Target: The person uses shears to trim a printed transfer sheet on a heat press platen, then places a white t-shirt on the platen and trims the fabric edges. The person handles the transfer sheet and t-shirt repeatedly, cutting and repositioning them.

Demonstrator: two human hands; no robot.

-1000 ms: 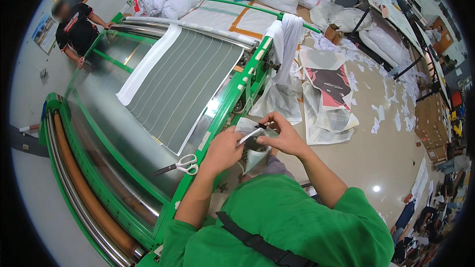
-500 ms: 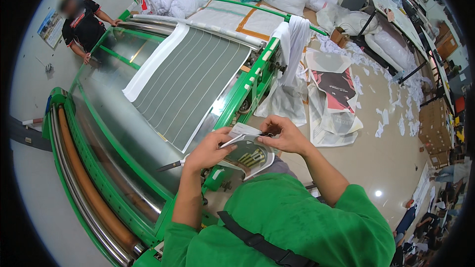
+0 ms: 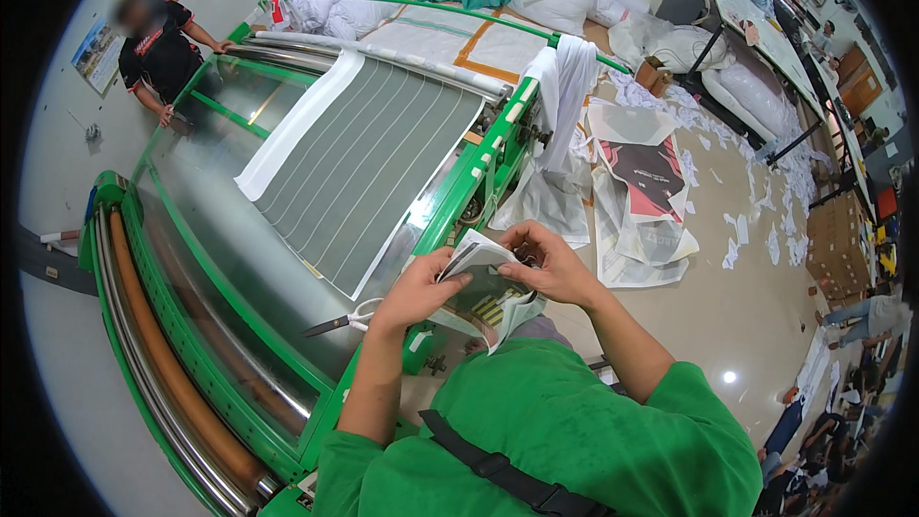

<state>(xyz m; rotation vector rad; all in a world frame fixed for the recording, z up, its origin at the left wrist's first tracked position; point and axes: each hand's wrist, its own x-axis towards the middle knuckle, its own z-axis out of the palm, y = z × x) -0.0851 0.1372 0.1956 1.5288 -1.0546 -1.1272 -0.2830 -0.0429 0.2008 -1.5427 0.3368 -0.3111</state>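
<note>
Between my two hands, in front of my body, is a printed sheet (image 3: 479,257) with a white edge, partly folded over. My left hand (image 3: 421,289) pinches its left side, thumb on top. My right hand (image 3: 544,266) has its fingers closed on the right side near the upper edge. A lower part of the sheet with yellowish stripes hangs below my hands. Whether it is paper or fabric, I cannot tell. Scissors (image 3: 356,318) with white handles and dark blades lie on the machine bed by my left wrist.
A large green roller machine (image 3: 498,148) stands ahead and left, with a grey striped sheet (image 3: 373,168) across its bed. A person (image 3: 158,57) stands at its far left. Printed sheets (image 3: 641,182) and white scraps (image 3: 732,239) lie on the floor at right.
The sheet has bent and folded further between my hands, its lower part crumpling. My left hand has shifted slightly right, and the scissors' handles now show more fully.
</note>
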